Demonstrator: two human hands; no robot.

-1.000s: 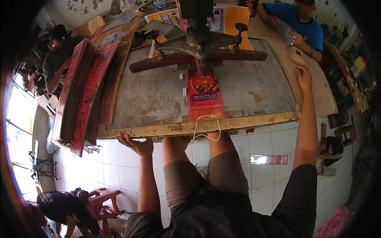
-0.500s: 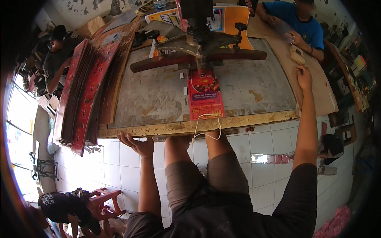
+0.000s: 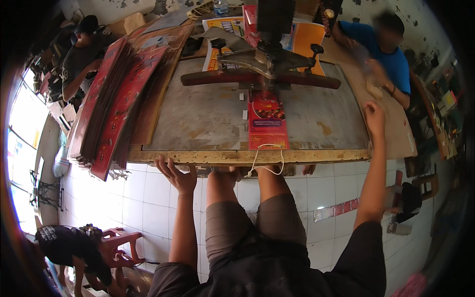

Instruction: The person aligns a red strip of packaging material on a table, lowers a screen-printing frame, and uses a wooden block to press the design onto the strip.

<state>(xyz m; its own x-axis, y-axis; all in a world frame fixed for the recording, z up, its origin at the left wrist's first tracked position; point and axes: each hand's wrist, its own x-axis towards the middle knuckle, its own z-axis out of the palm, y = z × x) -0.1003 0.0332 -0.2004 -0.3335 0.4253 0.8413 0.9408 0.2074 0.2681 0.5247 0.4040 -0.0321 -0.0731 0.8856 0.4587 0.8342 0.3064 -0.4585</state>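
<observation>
A red printed paper piece [image 3: 267,133], like a narrow bag, lies on the grey worktop [image 3: 198,114]. A looped white cord [image 3: 282,163] at its near end hangs over the front edge. The metal press head [image 3: 269,64], with a long reddish bar, covers its far end. My left hand [image 3: 179,178] is open, with spread fingertips against the wooden front edge left of the cord. My right hand [image 3: 375,119] rests by the worktop's right edge, fingers loosely bent and nothing visible in them. Neither hand touches the red piece.
Tall red printed boards [image 3: 129,94] stand stacked on the left. Printed sheets [image 3: 303,42] lie behind the press. A co-worker in a blue shirt [image 3: 376,44] handles a pale block [image 3: 374,90] at the right. A red stool [image 3: 121,245] stands on the floor behind left.
The view has shifted, so the worktop sits further right in the picture. My hands stay at its edges. The co-worker's hand has come down onto the pale block.
</observation>
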